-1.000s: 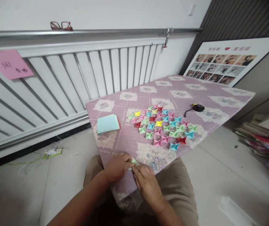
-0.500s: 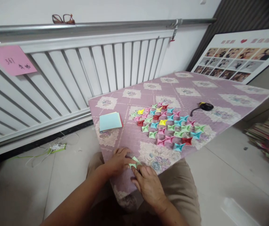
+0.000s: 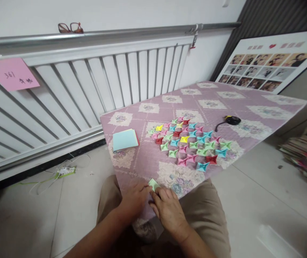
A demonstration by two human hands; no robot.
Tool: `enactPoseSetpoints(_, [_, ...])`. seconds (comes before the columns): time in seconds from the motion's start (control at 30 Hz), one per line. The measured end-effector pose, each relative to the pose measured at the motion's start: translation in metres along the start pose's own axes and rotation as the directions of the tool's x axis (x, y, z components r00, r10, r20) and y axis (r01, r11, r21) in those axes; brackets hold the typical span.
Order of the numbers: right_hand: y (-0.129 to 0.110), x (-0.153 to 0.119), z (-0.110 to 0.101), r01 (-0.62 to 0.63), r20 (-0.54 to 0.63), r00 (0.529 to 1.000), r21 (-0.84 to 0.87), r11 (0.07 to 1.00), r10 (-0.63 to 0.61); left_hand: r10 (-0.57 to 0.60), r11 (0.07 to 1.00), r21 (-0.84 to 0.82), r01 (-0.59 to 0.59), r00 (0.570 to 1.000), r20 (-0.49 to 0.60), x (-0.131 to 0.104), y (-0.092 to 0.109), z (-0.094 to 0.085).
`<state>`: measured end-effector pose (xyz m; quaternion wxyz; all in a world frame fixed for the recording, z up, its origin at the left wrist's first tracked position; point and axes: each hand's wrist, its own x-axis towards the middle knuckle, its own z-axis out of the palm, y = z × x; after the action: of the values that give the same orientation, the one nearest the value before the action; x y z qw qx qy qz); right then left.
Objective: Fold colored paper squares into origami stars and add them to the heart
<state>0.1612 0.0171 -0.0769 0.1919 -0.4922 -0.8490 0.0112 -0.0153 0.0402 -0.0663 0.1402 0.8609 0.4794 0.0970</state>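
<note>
A small piece of light green folded paper (image 3: 153, 184) lies on the tablecloth at the near corner of the table. My left hand (image 3: 136, 197) is closed at its left edge, with the fingertips pressed against the paper. From the right, my right hand (image 3: 168, 208) has its thumb and bent fingers on the paper's lower edge, partly covering it. Beyond my hands, several small folded paper stars (image 3: 184, 139) in pink, green, blue, yellow and red stand in rows. A stack of square paper (image 3: 125, 139), light blue on top, lies to the left.
A black coiled cable (image 3: 232, 120) rests toward the table's right side. Behind the floral tablecloth (image 3: 142, 157) runs a white radiator (image 3: 121, 79) with a pink note (image 3: 12, 74). Glasses (image 3: 70, 28) sit on the pipe. A power strip (image 3: 66, 172) is on the floor; stacked books (image 3: 303, 152) stand right.
My left hand has drawn back slightly toward me and its fingers have bunched at the paper's edge. More of the green paper's top corner shows. The right hand has barely moved.
</note>
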Motion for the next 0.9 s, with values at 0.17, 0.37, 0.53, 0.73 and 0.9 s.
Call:
enactPoseSetpoints(0.17, [0.003,-0.003,0.001,0.029,-0.003,1.0,0.012,1.0,-0.029,-0.083,0.995,0.06,0.085,0.996,-0.026,-0.011,0.015,0.019])
enactPoseSetpoints(0.37, [0.011,-0.007,0.003,0.057,-0.043,0.998,0.055,0.997,-0.054,-0.058,0.993,0.103,0.059,0.998,-0.006,-0.011,0.016,0.015])
enactPoseSetpoints(0.53, [0.016,-0.009,0.005,0.058,-0.095,0.994,0.065,0.996,-0.051,-0.012,0.987,0.157,0.009,1.0,0.022,-0.01,0.016,0.012])
enactPoseSetpoints(0.73, [0.029,-0.022,0.008,0.059,-0.161,0.985,0.008,0.998,-0.057,-0.011,0.977,0.215,0.009,1.0,0.009,-0.009,0.02,0.012])
enactPoseSetpoints(0.9, [0.037,-0.022,-0.005,-0.014,-0.109,0.994,0.022,1.0,0.016,-0.019,0.974,0.224,0.016,1.0,0.009,-0.008,0.023,0.008])
